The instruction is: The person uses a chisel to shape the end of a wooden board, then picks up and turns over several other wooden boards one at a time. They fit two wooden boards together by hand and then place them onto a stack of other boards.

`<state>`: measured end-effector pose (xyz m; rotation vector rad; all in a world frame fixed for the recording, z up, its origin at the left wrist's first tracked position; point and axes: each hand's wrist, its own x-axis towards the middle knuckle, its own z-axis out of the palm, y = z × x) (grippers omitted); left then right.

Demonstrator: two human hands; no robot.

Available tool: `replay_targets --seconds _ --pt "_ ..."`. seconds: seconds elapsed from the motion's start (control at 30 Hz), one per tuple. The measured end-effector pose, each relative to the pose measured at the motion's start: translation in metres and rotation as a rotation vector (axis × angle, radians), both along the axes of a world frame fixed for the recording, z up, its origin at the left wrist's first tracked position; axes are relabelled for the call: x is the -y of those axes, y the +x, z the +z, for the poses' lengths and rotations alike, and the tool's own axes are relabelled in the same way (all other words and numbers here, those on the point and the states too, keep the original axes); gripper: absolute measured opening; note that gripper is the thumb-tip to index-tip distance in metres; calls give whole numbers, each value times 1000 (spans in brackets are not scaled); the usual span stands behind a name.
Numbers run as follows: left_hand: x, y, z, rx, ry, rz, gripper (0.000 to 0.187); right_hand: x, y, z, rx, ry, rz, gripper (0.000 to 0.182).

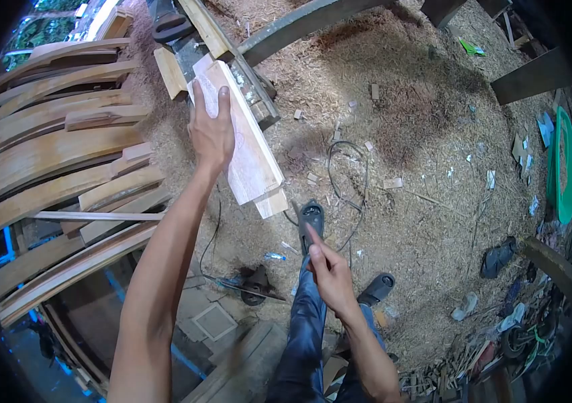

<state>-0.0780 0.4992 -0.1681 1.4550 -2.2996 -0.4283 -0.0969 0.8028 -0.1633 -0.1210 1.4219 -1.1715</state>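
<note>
My left hand (213,134) lies with fingers spread on a pale, pinkish flat piece (249,168) with faint markings. This piece rests on a light wooden block (272,203), whose end sticks out past its lower edge. The upper end of the stack sits on a narrow wooden workbench (259,101). Below and to the right, apart from the stack, is my right hand (329,272). Its fingers are curled, with the index finger stretched toward a slim dark thing near the fingertip; what it grips is too small to make out.
Curved wooden pieces (51,151) are stacked at the left. A handsaw (170,25) lies at the bench's far end. A dark cable (329,161) loops over the sawdust-covered floor (420,235). Near my feet stands a dark power tool (254,285). A green basin (563,168) is at far right.
</note>
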Motion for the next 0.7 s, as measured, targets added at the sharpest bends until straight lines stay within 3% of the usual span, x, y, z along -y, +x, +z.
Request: replay_targets --seconds 0.4,0.7 --pt "3 1 -2 5 -19 3 76 -2 -9 9 -270 -75 48 37" --pt "-1 -2 4 18 16 29 75 8 -3 2 -321 -63 6 36"
